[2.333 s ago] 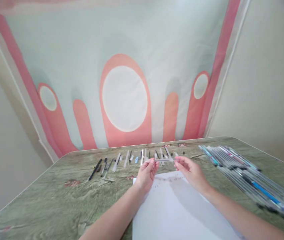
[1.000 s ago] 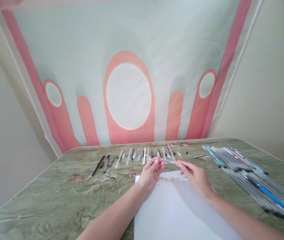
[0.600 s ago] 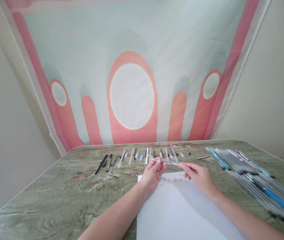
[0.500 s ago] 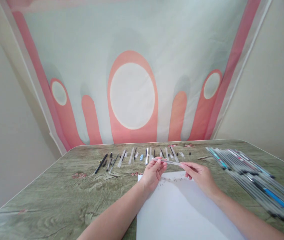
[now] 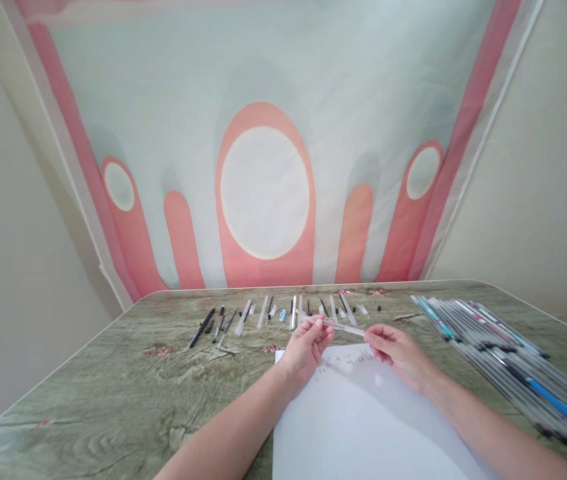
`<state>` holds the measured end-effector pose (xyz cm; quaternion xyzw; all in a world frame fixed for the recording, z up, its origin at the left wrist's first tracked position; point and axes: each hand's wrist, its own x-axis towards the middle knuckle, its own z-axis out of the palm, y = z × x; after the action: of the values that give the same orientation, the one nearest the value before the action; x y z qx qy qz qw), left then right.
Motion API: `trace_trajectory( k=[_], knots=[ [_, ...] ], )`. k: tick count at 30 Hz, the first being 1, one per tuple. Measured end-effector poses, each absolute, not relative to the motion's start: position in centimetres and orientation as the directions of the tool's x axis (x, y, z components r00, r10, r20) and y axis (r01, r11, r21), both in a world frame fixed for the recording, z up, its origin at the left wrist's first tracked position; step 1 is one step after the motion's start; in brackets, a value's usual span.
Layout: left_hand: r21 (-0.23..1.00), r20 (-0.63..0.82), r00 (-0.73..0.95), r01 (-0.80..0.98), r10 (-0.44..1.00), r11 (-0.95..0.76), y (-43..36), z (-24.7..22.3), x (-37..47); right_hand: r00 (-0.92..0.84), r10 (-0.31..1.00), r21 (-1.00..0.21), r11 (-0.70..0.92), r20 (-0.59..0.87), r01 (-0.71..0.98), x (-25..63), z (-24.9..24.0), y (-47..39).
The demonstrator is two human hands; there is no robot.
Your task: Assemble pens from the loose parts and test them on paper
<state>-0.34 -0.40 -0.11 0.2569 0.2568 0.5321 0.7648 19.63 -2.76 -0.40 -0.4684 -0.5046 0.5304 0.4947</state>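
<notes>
Between my two hands a slim translucent pen is held nearly level above the top of a white sheet of paper. My left hand pinches its left end between thumb and fingers. At its right end the fingertips of my right hand are closed; whether a small part sits inside them is hidden. Small handwritten marks run along the paper's upper edge. Just beyond my left hand lies a row of pen parts: clear barrels, dark refills and caps.
On the right side of the wood-patterned table lies a large spread of clear pens, some with blue or teal. A black pen lies at the row's left end. Behind the table hangs a pink and pale green cloth.
My right hand has shifted slightly right along the pen, and its fingers are more curled at the end. My left hand stays almost where it was.
</notes>
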Motion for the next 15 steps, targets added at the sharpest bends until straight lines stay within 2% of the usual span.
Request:
trace_trajectory(
  k=[7,15],
  knots=[
    [0.638,-0.154,0.396,-0.660,0.905,0.397,-0.4,0.0,-0.7,-0.223,0.972,-0.985,-0.110,-0.079,-0.130,19.9,0.1,-2.9],
    [0.595,-0.245,0.357,-0.679,0.902,0.430,-0.4,-0.2,-0.3,-0.240,0.970,-0.993,-0.063,-0.036,-0.104,19.9,0.7,-2.8]
  ],
)
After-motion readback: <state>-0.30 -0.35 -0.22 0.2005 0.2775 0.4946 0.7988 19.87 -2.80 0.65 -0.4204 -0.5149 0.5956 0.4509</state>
